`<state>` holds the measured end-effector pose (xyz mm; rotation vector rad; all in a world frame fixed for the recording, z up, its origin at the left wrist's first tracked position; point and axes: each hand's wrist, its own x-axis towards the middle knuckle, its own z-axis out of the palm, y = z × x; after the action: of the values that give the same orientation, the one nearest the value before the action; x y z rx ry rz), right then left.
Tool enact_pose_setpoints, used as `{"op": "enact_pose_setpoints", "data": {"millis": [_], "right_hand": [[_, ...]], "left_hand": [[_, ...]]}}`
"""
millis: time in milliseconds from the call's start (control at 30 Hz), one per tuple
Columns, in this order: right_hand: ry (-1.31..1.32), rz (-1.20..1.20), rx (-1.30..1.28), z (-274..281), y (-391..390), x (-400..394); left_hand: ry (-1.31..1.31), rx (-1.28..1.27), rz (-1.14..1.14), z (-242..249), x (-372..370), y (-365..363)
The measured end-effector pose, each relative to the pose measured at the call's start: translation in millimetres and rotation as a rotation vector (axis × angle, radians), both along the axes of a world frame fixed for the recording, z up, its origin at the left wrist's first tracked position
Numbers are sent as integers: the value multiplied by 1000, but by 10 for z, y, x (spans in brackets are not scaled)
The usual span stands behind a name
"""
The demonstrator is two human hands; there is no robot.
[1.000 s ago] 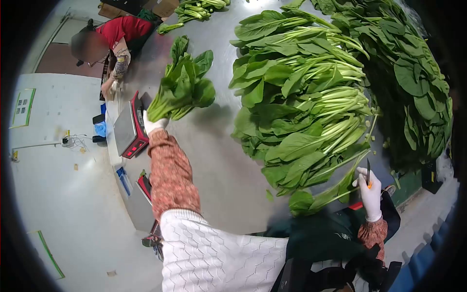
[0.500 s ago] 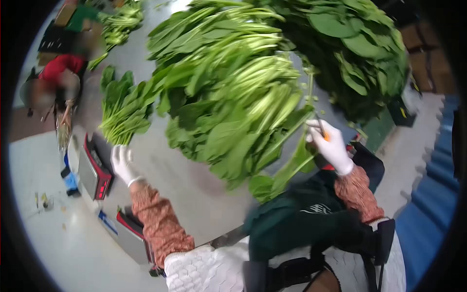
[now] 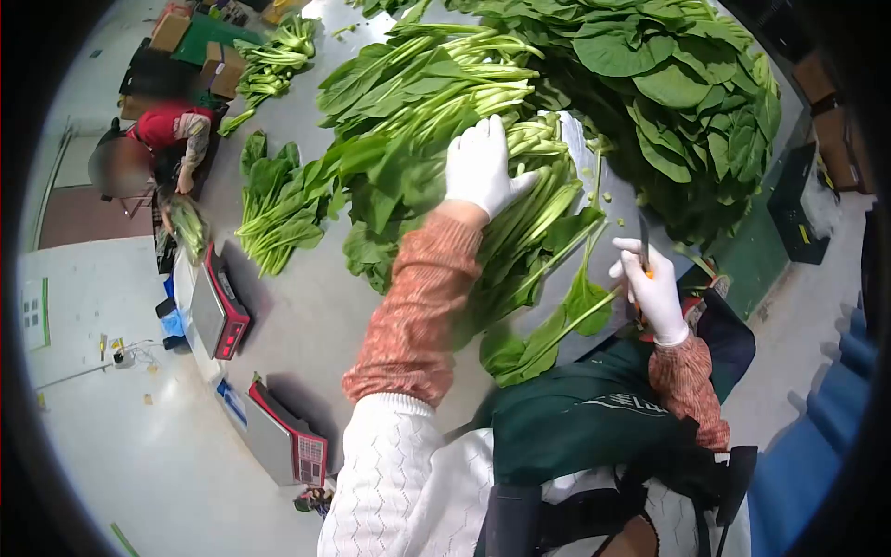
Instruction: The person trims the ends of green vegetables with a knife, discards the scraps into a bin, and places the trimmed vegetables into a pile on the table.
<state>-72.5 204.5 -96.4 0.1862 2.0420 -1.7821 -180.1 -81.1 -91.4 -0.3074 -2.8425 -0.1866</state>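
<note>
My left hand (image 3: 483, 172), in a white glove, lies on top of a wide heap of leafy greens (image 3: 520, 200). Its thumb is spread away from the fingers, and no greens are in its grip. In its white glove, my right hand (image 3: 652, 292) is closed around a small knife (image 3: 644, 232) with an orange handle, blade pointing up and away from me. Close to that hand, a few loose leafy stalks (image 3: 548, 348) lie at the near table edge. A smaller bunch of greens (image 3: 278, 218) rests left of the heap.
A taller pile of greens (image 3: 687, 102) stands at the back right. Two red-edged weighing scales (image 3: 218, 302) line the table's left side. Another person (image 3: 172, 139) in red handles a bunch at the far left. Cut bits lie on the metal table (image 3: 306, 325).
My left hand has moved from beside the small bunch, rightward and away from me, onto the heap. My right hand still holds the knife, slightly shifted. The camera view has shifted.
</note>
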Motion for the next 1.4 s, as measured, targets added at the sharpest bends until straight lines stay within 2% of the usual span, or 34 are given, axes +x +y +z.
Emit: {"op": "enact_pose_setpoints", "data": {"millis": [67,167,333,400,500,633,733,767,800,867,933,1033,1133,1167,1200,1267,1333,1400], "right_hand": [[-24,-30,-4,-39,136,42],[-41,-63,-24,-147,250,125],[-43,-35,-157,-147,216,192],[-60,-41,-152,-78,172,207],[-58,11,-133,-7,160,191],[67,41,-132,55,78,186],[332,52,-46,54,-25,204],[417,91,43,98,-36,209],[347,107,83,95,-71,228],[571,77,98,257,-168,250],[553,115,165,380,-195,248],[522,90,171,400,-229,254],[441,123,186,267,-192,241],[491,72,127,182,-166,204],[355,38,198,143,-148,141],[152,26,-20,184,9,201],[131,49,-337,384,-31,242],[146,228,-366,760,-12,210]], "left_hand": [[10,21,17,-15,34,56],[-126,39,81,181,228,187],[-48,115,4,367,736,333],[-54,200,70,288,884,349],[-27,158,127,129,954,243],[19,90,8,167,900,195],[137,56,-76,339,887,195],[88,161,-101,411,946,230],[31,265,-125,560,1030,323],[-80,428,-166,809,1207,554],[-161,556,-153,918,1340,690],[-500,837,-90,930,1481,701],[-857,1284,46,1125,1539,728],[-859,1283,34,1065,1554,649],[-846,1256,34,1064,1551,621],[-804,1215,47,1035,1535,591],[-833,1327,129,1012,1521,626],[-757,1355,97,922,1549,721]]}}
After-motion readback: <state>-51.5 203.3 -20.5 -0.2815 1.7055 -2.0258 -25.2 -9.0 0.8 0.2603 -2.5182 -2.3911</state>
